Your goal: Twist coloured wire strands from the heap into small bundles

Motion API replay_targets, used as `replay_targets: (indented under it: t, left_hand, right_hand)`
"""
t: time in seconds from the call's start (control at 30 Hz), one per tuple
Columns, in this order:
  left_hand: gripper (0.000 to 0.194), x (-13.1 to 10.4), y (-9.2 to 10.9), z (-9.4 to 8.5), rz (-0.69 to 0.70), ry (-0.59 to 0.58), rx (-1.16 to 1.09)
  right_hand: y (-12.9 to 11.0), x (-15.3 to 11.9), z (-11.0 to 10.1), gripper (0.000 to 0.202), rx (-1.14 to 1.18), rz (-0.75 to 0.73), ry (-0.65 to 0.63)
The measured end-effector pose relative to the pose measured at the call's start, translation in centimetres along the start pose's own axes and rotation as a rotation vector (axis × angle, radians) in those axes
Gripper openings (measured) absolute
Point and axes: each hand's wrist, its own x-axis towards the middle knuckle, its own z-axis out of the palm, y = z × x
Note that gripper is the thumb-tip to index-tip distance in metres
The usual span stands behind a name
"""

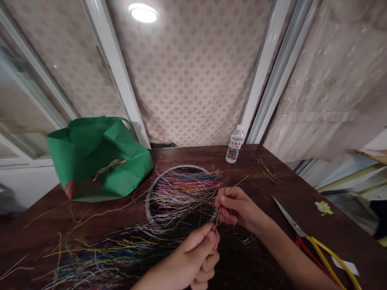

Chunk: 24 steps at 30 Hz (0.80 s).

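Note:
My left hand [199, 254] is closed in a pinch on thin wires [217, 219], reddish-brown where they show between my hands. Just above it, my right hand [237, 205] pinches the upper part of the same wires, and a yellowish end sticks out to the upper right. Behind my hands, a heap of multicoloured wires [184, 189] lies across a round grey-rimmed tray [148, 207]. Another loose bundle of coloured wires [99, 262] spreads over the table to the left of my left hand. My fingers hide part of the held wires.
A green bag [99, 161] stands at the left, with a tied wire bundle [109, 168] against it. At the back is a water bottle [235, 145]. Scissors with red and yellow handles [308, 237] lie right of my right arm. Several wires [267, 171] lie at the back right.

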Motion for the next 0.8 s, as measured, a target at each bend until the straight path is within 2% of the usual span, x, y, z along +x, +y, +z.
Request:
replay_targets:
  t: [0.13,0.3,0.4,0.5,0.6,0.7,0.8]
  left_hand:
    - [0.048,0.8,-1.1,-0.2,0.096,0.101,0.172]
    - [0.038,1.8,-1.0,-0.4,0.327,0.128,0.179]
    - [0.033,2.0,-0.7,-0.4,0.392,0.163,0.208]
    - [0.032,1.9,-0.6,-0.4,0.372,0.154,0.215]
    - [0.028,1.8,-0.6,-0.6,0.326,0.112,0.201]
    - [0.026,1.8,-0.8,-0.6,0.285,0.122,0.072]
    - [0.027,2.0,-0.9,-0.4,0.269,0.144,-0.097]
  right_hand:
    - [-0.2,-0.5,0.4,0.025,-0.128,0.025,-0.024]
    - [-0.3,-0.8,1.1,0.021,-0.211,0.05,-0.04]
    - [-0.7,-0.8,0.7,0.017,-0.187,0.036,0.006]
    - [-1.1,-0.8,-0.1,0.019,-0.159,0.008,0.041]
    - [-0.8,-0.8,-0.4,0.021,-0.157,0.02,-0.001]
    - [-0.1,-0.6,-0.1,0.023,-0.179,0.062,-0.08]
    - [0.2,-0.5,0.1,0.021,-0.175,0.046,-0.014]
